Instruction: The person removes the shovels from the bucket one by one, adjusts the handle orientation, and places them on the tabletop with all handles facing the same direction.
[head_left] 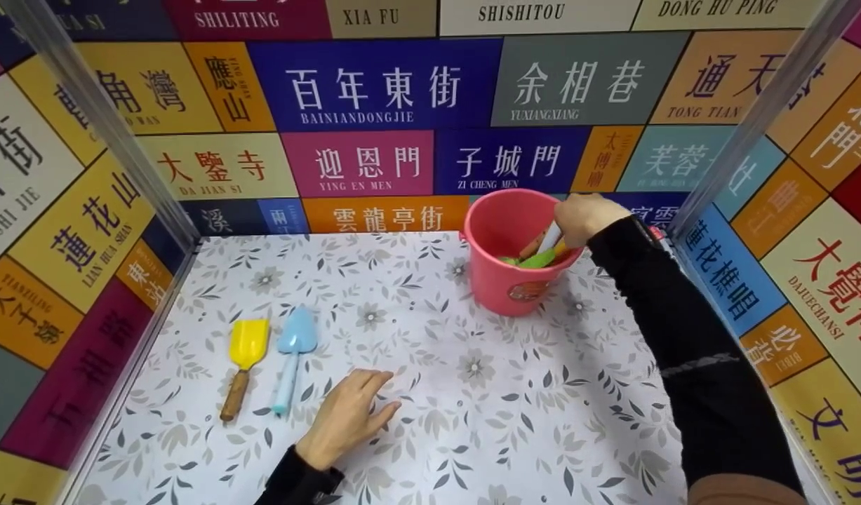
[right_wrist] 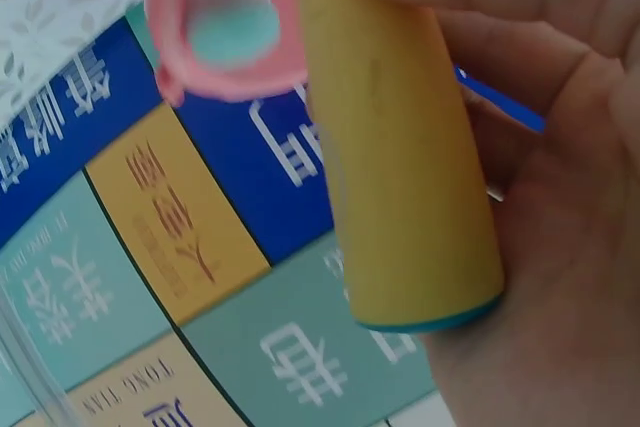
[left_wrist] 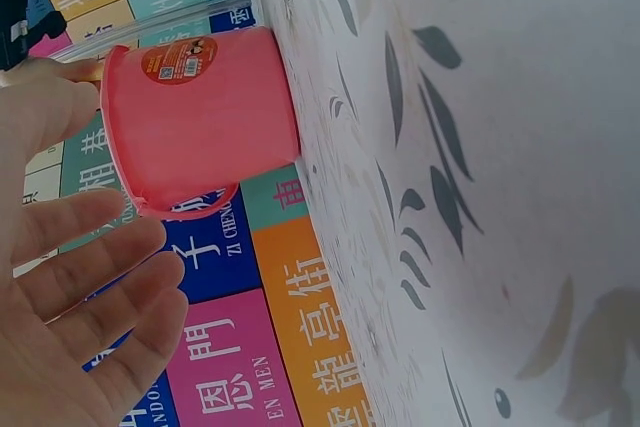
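A pink bucket [head_left: 495,284] stands at the back right of the table. My right hand [head_left: 586,216] is at the bucket's right rim. In the right wrist view, its fingers and thumb grip a thick yellow handle [right_wrist: 405,167] with a teal end. What tool the handle belongs to is hidden. A green tool part [head_left: 539,259] and a white handle [head_left: 550,236] show inside the bucket. My left hand [head_left: 347,415] is held over the front of the table, its fingers extended and holding nothing. The left wrist view shows its fingers [left_wrist: 105,247] spread apart.
Left of my left hand, a yellow shovel [head_left: 249,344] with a brown handle lies beside a light blue trowel [head_left: 297,333]. The white tabletop [head_left: 430,337] has a leaf and flower print. Panels with colourful street names [head_left: 374,84] enclose the back and both sides.
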The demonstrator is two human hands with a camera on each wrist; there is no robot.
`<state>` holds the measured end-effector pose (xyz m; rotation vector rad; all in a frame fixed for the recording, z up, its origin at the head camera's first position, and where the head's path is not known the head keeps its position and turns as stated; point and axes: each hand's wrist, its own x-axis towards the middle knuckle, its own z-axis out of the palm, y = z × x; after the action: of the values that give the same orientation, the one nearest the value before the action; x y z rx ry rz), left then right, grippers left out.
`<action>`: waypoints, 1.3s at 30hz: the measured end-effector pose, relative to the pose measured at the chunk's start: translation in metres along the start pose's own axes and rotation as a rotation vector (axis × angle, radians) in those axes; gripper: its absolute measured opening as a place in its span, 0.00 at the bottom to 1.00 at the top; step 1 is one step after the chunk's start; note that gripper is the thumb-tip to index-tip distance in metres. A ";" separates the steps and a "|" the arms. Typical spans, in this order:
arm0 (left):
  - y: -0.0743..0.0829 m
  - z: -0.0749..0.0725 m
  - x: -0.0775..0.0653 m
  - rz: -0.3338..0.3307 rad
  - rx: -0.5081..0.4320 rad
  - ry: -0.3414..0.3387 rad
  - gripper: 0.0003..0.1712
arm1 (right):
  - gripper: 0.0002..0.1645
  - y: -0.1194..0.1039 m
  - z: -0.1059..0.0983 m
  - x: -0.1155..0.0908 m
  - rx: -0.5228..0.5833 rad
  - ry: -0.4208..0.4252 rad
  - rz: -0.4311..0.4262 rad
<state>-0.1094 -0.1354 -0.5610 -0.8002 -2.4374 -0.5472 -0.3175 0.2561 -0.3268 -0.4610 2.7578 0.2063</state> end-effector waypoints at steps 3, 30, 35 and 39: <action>-0.001 -0.001 -0.001 -0.005 -0.005 0.004 0.26 | 0.15 0.009 -0.004 -0.009 0.003 0.056 -0.017; -0.004 -0.004 -0.006 -0.034 -0.012 -0.002 0.26 | 0.14 0.067 0.102 -0.060 0.305 0.747 -0.094; -0.003 -0.005 -0.007 -0.029 -0.002 0.011 0.26 | 0.14 0.058 0.128 -0.058 0.384 0.965 -0.123; -0.002 -0.004 -0.007 -0.033 0.001 0.011 0.26 | 0.14 0.052 0.148 -0.059 0.437 1.085 -0.121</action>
<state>-0.1050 -0.1421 -0.5623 -0.7561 -2.4440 -0.5613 -0.2379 0.3504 -0.4401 -0.7703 3.5929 -0.9282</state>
